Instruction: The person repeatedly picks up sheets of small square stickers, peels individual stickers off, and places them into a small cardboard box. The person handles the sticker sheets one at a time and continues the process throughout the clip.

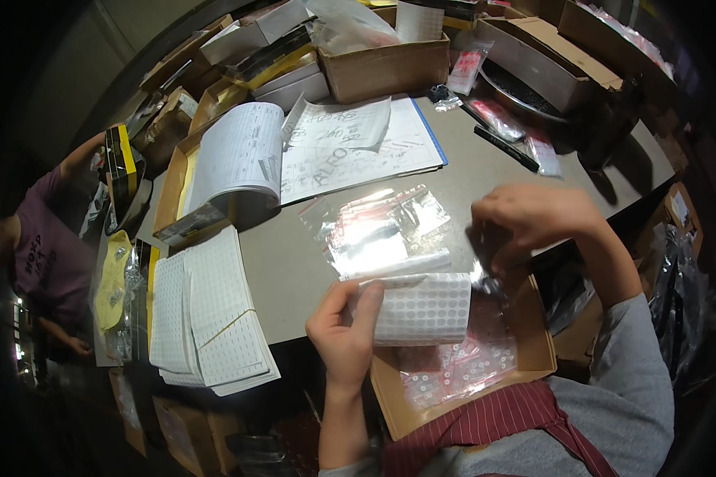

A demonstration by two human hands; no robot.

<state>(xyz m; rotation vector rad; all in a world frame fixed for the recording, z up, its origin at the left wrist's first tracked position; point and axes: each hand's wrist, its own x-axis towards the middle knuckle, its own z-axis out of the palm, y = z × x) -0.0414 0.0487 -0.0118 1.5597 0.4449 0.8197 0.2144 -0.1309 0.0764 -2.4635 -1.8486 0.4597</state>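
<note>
My left hand [346, 322] is closed on a sheet of round stickers [422, 308], thumb on top, holding it over the near edge of the table. The sheet is pale, with rows of grey dots. To its right, my right hand [533, 219] is bent downward with curled fingers, blurred by motion. Just below its fingertips is a small dark, shiny thing [488, 284], too smeared to name. Beyond the sheet lies a pile of clear zip bags [374, 226] with red edges. Under the sheet, an open cardboard box [542, 350] contains small bags of white round pieces [469, 370].
At left lie stacks of dotted sheets [215, 310], one with a rubber band. An open pad of papers [326, 175] lies behind the bags. A black marker [507, 149] rests at the right. Boxes [386, 67] line the back. Another person [52, 238] stands at far left.
</note>
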